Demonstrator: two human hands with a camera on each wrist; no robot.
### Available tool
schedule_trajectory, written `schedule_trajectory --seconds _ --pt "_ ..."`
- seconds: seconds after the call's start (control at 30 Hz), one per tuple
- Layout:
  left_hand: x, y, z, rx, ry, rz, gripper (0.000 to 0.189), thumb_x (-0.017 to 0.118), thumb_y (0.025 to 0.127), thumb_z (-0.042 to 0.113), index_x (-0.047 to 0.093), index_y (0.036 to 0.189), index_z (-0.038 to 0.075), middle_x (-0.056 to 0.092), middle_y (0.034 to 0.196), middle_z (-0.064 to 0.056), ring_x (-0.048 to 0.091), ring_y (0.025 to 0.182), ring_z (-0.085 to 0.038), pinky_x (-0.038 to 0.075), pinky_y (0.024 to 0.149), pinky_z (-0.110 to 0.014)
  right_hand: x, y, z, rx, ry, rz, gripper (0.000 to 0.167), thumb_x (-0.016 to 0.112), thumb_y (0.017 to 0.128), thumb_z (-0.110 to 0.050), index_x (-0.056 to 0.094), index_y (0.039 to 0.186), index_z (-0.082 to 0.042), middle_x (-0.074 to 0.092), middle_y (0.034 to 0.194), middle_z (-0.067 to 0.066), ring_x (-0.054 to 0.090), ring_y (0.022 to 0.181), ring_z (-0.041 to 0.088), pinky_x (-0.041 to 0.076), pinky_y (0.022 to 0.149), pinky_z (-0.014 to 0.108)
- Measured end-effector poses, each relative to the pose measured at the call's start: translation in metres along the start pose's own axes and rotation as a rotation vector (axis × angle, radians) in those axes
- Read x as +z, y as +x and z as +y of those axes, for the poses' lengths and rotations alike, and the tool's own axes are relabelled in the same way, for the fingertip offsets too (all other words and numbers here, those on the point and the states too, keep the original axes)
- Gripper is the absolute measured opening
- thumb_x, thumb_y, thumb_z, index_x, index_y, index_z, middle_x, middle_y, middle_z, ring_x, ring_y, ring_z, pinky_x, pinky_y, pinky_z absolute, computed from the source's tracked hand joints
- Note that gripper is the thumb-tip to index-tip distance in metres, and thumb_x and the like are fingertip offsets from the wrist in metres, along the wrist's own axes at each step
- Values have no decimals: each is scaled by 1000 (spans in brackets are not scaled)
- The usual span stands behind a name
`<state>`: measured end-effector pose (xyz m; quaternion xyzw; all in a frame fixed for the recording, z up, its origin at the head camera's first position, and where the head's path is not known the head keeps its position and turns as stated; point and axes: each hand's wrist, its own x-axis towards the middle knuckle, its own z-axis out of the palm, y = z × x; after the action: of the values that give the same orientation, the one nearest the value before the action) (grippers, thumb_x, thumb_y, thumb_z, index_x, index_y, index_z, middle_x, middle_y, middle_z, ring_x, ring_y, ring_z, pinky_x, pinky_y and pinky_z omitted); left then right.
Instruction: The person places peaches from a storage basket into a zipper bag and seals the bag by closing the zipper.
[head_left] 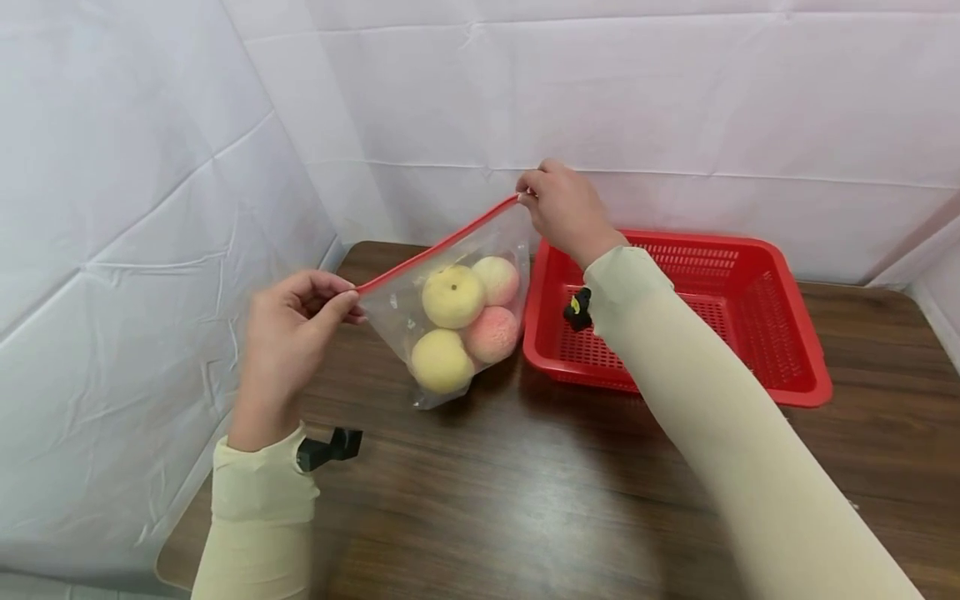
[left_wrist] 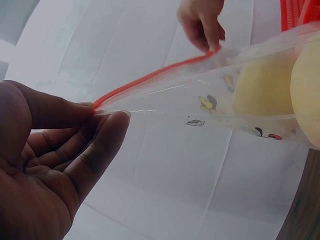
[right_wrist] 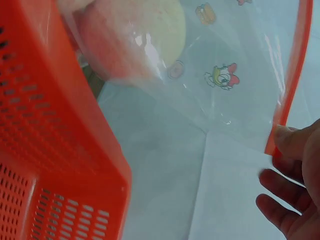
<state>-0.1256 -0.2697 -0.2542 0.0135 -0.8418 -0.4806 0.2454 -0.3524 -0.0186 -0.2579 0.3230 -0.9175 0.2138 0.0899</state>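
A clear zip bag [head_left: 397,312] with a red zip strip hangs between both hands, its strip stretched straight and slanting up to the right. My left hand [head_left: 288,333] pinches the lower left end of the strip between thumb and fingers. At the higher right end, my right hand [head_left: 566,208] pinches the other corner. Inside the bag lie two yellow peaches, one of them a flat peach [head_left: 453,297], and two pinkish ones, such as the lower pink peach [head_left: 492,334]. Small cartoon prints [right_wrist: 222,76] show on the plastic in the right wrist view.
A red plastic basket [head_left: 806,350] with slotted walls stands right of the bag, under my right forearm. Dark wood-grain table [head_left: 495,483] lies below. White cloth walls [head_left: 637,92] rise behind and to the left.
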Motion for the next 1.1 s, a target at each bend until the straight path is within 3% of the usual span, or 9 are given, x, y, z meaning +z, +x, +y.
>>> schedule_trajectory --seconds 0.13,0.27,0.53,0.8,1.1 --pt "8 -6 5 7 -98 -31 13 70 87 5 66 90 -8 67 72 3 68 63 -13 57 64 -22 7 4 -3 61 12 42 25 53 99 -21 65 118 -10 55 105 12 56 94 26 50 86 38" --pt "17 -11 10 26 -202 -67 14 70 87 3 65 90 -9 67 76 -2 67 64 -15 58 66 -25 13 7 -6 101 11 73 25 52 99 -21 65 118 -11 64 109 11 60 98 28 49 89 40" --pt "36 -18 14 56 -405 -127 15 70 86 1 62 89 -11 68 78 -5 68 66 -16 58 66 -29 22 11 -11 208 104 56 25 49 101 -26 60 118 -12 70 113 9 64 102 25 49 89 39" --pt "41 -25 16 75 -422 -150 13 70 86 2 62 87 -9 68 75 -7 68 65 -15 58 62 -28 27 10 -15 225 132 72 24 49 101 -27 59 118 -14 70 116 7 65 104 24 50 89 37" --pt "44 -27 14 73 -506 -123 15 68 86 -1 60 87 -13 67 76 -7 68 64 -19 59 62 -31 33 -10 -11 233 285 106 34 56 97 -25 44 128 -15 70 109 9 65 98 25 52 86 38"
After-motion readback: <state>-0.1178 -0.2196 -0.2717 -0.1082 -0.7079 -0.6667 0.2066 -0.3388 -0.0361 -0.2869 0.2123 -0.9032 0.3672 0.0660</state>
